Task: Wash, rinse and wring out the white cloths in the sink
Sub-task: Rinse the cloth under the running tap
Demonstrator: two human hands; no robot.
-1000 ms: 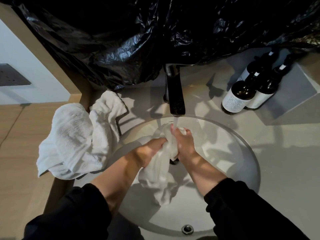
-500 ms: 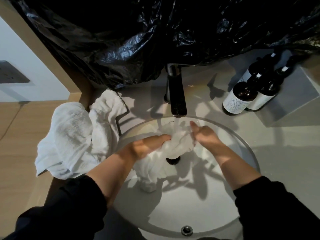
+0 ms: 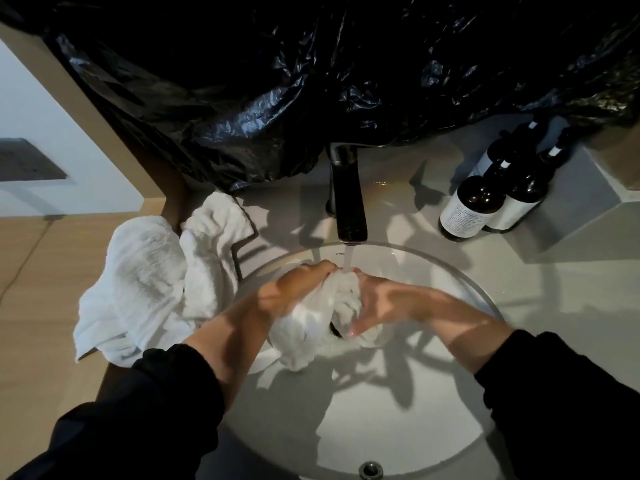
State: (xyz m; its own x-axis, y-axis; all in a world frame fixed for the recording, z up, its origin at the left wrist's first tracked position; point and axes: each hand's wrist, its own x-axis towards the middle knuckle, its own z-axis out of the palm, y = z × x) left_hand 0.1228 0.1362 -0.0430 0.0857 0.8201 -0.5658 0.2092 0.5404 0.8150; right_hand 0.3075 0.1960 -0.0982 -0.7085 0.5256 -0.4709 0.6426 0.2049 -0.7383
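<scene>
Head view.

Item: white cloth (image 3: 323, 308). Location: held over the bowl of the sink (image 3: 485, 299), directly below the tap (image 3: 348, 202), with the stream of water (image 3: 347, 259) falling on its upper edge. It is bunched into a wad between both hands; a loose tail hangs down towards the bare basin. The drain (image 3: 334, 329) is largely hidden behind it.

Item: left hand (image 3: 294, 291). The fingers (image 3: 320, 268) are curled round the left side of the wad and gripped into it.

Item: right hand (image 3: 384, 303). The fingers are wrapped over the right side of the wad, with the thumb tucked beneath; the outline is blurred, so finer detail cannot be told.

Item: heap of white cloths (image 3: 149, 278). Location: on the surface (image 3: 571, 306) just left of the sink, draped over its edge, untouched by either hand.

Other stock: dark bottles (image 3: 472, 206) grouped right of the tap; black plastic sheeting (image 3: 311, 81) hung behind it.

Handling notes, as judged: the cloth is soft, limp and wholly without stiffness; soaked, it is expected to be heavier and to drip. Slipping is unlikely, given the textured weave. It is best taken in a full-fisted grip at two places set apart along its length, so that it can be rubbed against itself and later twisted for wringing. Breakage is no concern.
</scene>
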